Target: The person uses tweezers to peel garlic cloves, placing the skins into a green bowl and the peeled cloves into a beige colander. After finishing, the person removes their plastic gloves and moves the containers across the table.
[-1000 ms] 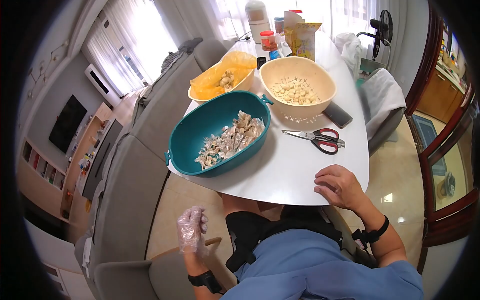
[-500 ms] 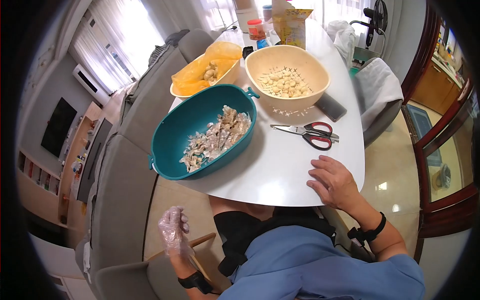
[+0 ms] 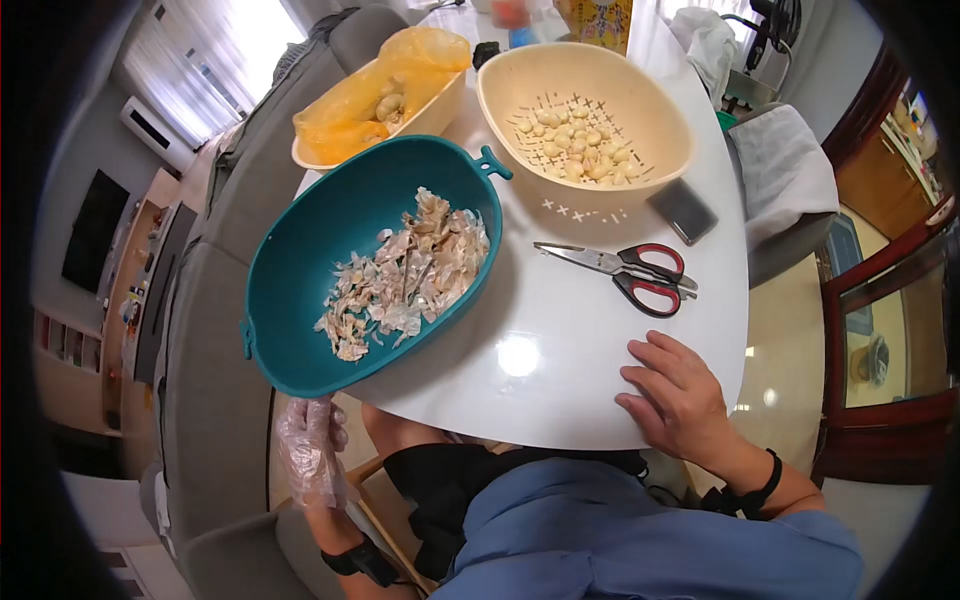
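My left hand [image 3: 312, 455], in a clear plastic glove, is below the near left rim of a teal basin [image 3: 275, 300]. Its fingers are curled in, and nothing shows in them; the rim hides the top of the hand. In the basin lies a heap of papery garlic skins [image 3: 410, 265]. My bare right hand [image 3: 680, 395] rests on the table's right edge with fingers apart, holding nothing. Just beyond it lie red-and-black kitchen scissors [image 3: 625, 270], blades pointing left. A cream colander [image 3: 500, 95] holds peeled garlic cloves [image 3: 580, 145].
Behind the basin, a cream container [image 3: 440, 105] holds an orange bag [image 3: 345, 105] with whole garlic bulbs [image 3: 390, 100]. A dark phone [image 3: 685, 212] lies beside the colander. A yellow packet [image 3: 600, 22] stands at the back. A grey sofa [image 3: 210, 330] runs along the left.
The view has shifted closer to the table. My gloved left hand has come nearer the basin and is partly behind its rim. My right hand stays on the table.
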A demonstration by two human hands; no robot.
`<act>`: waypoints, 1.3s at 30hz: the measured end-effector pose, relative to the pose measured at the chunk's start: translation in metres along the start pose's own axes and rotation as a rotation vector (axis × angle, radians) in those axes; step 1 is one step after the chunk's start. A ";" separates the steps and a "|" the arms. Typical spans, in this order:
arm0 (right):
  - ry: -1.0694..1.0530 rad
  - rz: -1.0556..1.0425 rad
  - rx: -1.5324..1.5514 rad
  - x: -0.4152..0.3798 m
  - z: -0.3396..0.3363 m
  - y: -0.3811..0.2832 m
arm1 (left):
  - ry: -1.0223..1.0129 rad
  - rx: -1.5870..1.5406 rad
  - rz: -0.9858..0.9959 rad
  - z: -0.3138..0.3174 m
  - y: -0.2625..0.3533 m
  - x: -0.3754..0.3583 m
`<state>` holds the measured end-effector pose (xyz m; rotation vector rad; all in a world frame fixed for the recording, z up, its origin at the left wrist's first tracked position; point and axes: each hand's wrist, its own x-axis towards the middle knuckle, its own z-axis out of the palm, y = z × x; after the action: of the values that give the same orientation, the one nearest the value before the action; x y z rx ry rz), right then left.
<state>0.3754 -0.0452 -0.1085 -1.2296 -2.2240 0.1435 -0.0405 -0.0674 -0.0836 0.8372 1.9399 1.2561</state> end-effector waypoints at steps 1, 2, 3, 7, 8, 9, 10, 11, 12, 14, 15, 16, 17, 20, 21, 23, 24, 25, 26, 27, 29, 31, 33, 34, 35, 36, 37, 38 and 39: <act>-0.005 0.015 0.000 0.000 0.001 0.001 | -0.001 -0.010 0.007 0.000 -0.003 0.003; -0.011 0.016 0.005 0.000 0.001 0.002 | -0.007 -0.023 0.013 0.000 -0.006 0.007; -0.018 0.018 0.007 0.000 0.000 0.002 | -0.026 -0.019 0.004 0.000 -0.011 0.011; -0.035 0.061 -0.024 0.004 0.001 0.002 | -0.047 -0.047 0.109 -0.024 -0.049 0.027; -0.035 0.054 -0.020 0.005 0.002 0.003 | -0.059 0.011 0.154 -0.032 -0.063 0.034; -0.036 0.054 -0.024 0.004 0.001 0.003 | -0.081 0.063 0.201 -0.033 -0.074 0.043; -0.037 0.058 -0.023 0.006 0.000 0.002 | -0.091 0.096 0.216 -0.033 -0.081 0.050; -0.047 0.115 -0.064 0.007 -0.001 0.002 | -0.094 0.111 0.194 -0.031 -0.087 0.053; -0.063 0.105 -0.037 0.007 -0.001 0.002 | -0.096 0.134 0.174 -0.026 -0.089 0.058; -0.068 0.082 0.000 0.007 -0.002 0.004 | -0.122 0.165 0.136 -0.012 -0.092 0.065; -0.061 0.137 -0.040 0.008 -0.002 0.006 | -0.143 0.178 0.115 -0.004 -0.094 0.066; -0.064 0.122 -0.018 0.009 -0.002 0.007 | -0.165 0.189 0.090 0.002 -0.094 0.068; -0.071 0.103 0.011 0.010 -0.001 0.007 | -0.193 0.196 0.059 0.008 -0.095 0.068; -0.099 0.138 -0.001 0.009 -0.001 0.009 | -0.248 0.199 -0.061 0.020 -0.101 0.062; -0.106 0.124 -0.002 0.010 0.000 0.009 | -0.266 0.196 -0.102 0.022 -0.102 0.060; -0.108 0.150 0.002 0.010 0.000 0.009 | -0.288 0.181 -0.177 0.023 -0.109 0.057; -0.129 0.148 0.008 0.009 -0.001 0.009 | -0.300 0.167 -0.221 0.022 -0.113 0.055; -0.147 0.146 0.013 0.008 -0.003 0.009 | -0.306 0.150 -0.260 0.023 -0.116 0.055; -0.146 0.148 0.028 0.007 -0.002 0.009 | -0.312 0.133 -0.301 0.022 -0.120 0.054; -0.133 0.167 0.031 0.008 -0.005 0.010 | -0.320 0.121 -0.338 0.020 -0.121 0.054; -0.172 0.160 0.042 0.007 -0.008 0.008 | -0.344 0.095 -0.411 0.008 -0.121 0.061; -0.140 0.193 0.030 -0.004 -0.009 0.003 | -0.356 0.070 -0.468 -0.007 -0.110 0.077; -0.138 0.273 -0.025 -0.014 -0.016 -0.006 | -0.370 0.035 -0.532 -0.025 -0.101 0.097; -0.120 0.371 -0.045 -0.031 -0.023 -0.015 | -0.373 0.022 -0.548 -0.032 -0.095 0.106; -0.119 0.573 -0.060 -0.048 -0.044 -0.029 | -0.381 0.009 -0.569 -0.038 -0.087 0.114; -0.122 0.777 -0.071 -0.069 -0.071 -0.048 | -0.383 0.006 -0.585 -0.042 -0.084 0.117; -0.070 1.018 -0.217 -0.092 -0.100 -0.071 | -0.384 -0.001 -0.599 -0.045 -0.079 0.122; -0.087 1.279 -0.402 -0.118 -0.132 -0.097 | -0.389 0.002 -0.613 -0.049 -0.075 0.126; -0.106 1.511 -0.593 -0.190 -0.142 -0.117 | -0.393 -0.001 -0.621 -0.054 -0.071 0.130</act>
<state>0.4420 -0.2900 -0.0330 -2.9972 -0.9106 0.1131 -0.1692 -0.0141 -0.1577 0.3848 1.6832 0.6634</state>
